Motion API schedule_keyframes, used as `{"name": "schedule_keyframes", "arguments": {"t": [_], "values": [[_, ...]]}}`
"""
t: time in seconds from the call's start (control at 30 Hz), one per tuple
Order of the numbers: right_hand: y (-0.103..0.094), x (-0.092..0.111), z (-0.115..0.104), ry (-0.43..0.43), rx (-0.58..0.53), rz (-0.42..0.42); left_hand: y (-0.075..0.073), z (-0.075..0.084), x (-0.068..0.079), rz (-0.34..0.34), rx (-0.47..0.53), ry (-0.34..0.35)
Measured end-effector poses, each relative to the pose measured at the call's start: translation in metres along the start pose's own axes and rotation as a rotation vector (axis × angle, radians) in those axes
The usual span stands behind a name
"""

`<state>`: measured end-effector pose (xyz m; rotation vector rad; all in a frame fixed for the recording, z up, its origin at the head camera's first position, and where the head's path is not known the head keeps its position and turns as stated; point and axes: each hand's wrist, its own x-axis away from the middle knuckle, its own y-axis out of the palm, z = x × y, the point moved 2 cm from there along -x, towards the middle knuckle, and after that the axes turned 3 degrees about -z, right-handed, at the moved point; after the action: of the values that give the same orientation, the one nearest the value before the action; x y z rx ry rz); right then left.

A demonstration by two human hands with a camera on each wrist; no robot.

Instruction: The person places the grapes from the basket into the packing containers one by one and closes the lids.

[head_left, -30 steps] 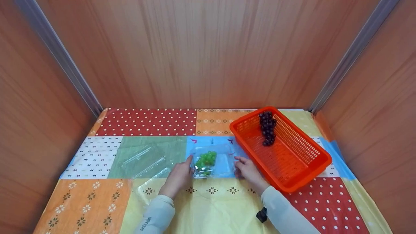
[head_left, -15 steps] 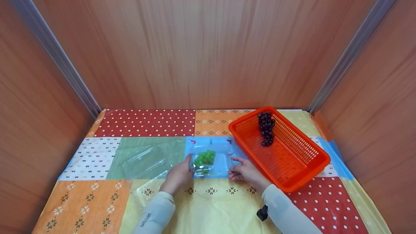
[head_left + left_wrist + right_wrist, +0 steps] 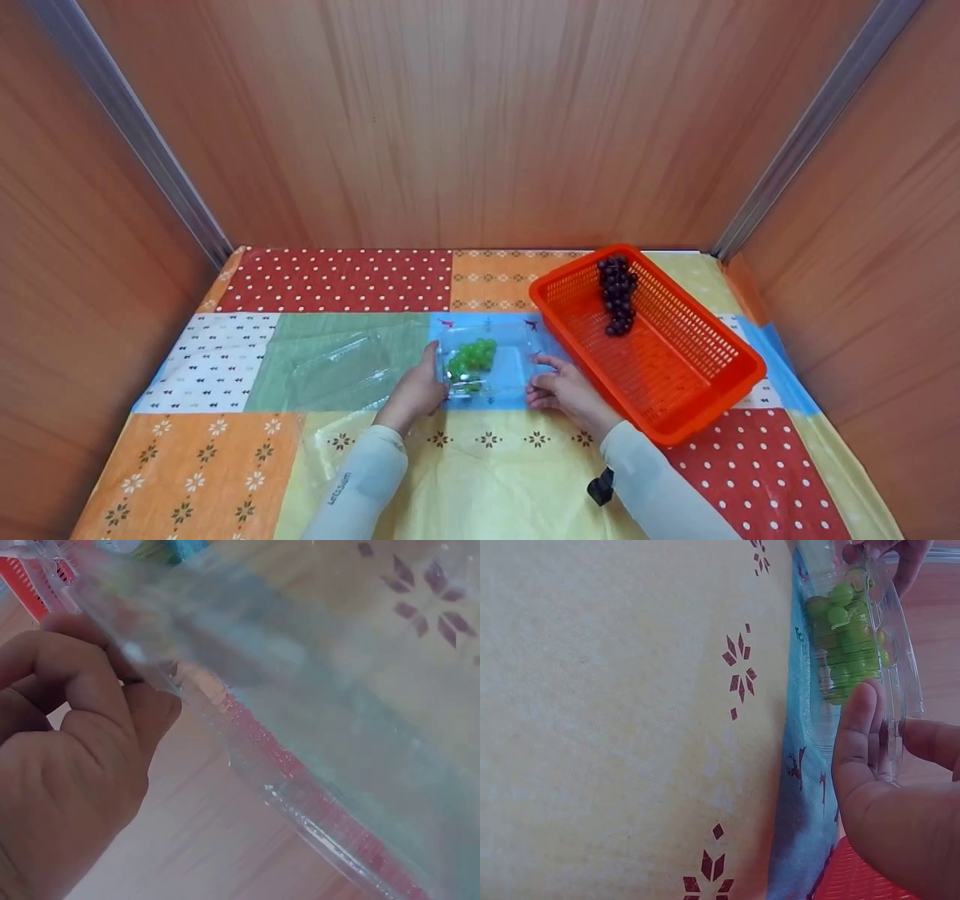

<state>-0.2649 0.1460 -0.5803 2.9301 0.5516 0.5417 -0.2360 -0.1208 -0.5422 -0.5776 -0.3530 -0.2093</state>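
Observation:
A clear plastic box [image 3: 513,375] with a bunch of green grapes [image 3: 472,358] in it is between my two hands, over the blue patch of the cloth. My left hand [image 3: 417,390] grips its left side; in the left wrist view the thumb and fingers pinch a blurred clear edge. At the opposite side my right hand [image 3: 568,391] holds the rim. Seen from the right wrist, the right hand [image 3: 877,799] has fingers on one face of the rim and the thumb on the other. The grapes [image 3: 846,634] show through the plastic, towards the left side.
An orange-red basket [image 3: 705,311] stands to the right, close to my right hand, with a bunch of dark grapes [image 3: 618,296] inside. More clear plastic containers [image 3: 337,371] lie to the left on the patchwork cloth [image 3: 206,457]. Wood-grain walls rise at the back and sides.
My right hand has moved slightly left and taken hold of the box's right rim. The box and both hands have shifted a little away from me; the basket has stayed put.

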Motion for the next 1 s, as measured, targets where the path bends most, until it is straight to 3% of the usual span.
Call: {"name": "schedule_keyframes", "arguments": {"t": [0.4, 0.63, 1.0], "values": [[0.0017, 0.0001, 0.0006, -0.013, 0.011, 0.004, 0.0011, -0.003, -0.0015, 0.04, -0.01, 0.035], [0.0022, 0.0, 0.0026, -0.028, 0.038, 0.009, 0.0015, -0.0044, -0.0017, 0.083, -0.118, 0.069], [0.0068, 0.0031, 0.0043, -0.065, 0.095, 0.105, 0.0029, -0.004, -0.0012, 0.111, -0.071, 0.059]]}}
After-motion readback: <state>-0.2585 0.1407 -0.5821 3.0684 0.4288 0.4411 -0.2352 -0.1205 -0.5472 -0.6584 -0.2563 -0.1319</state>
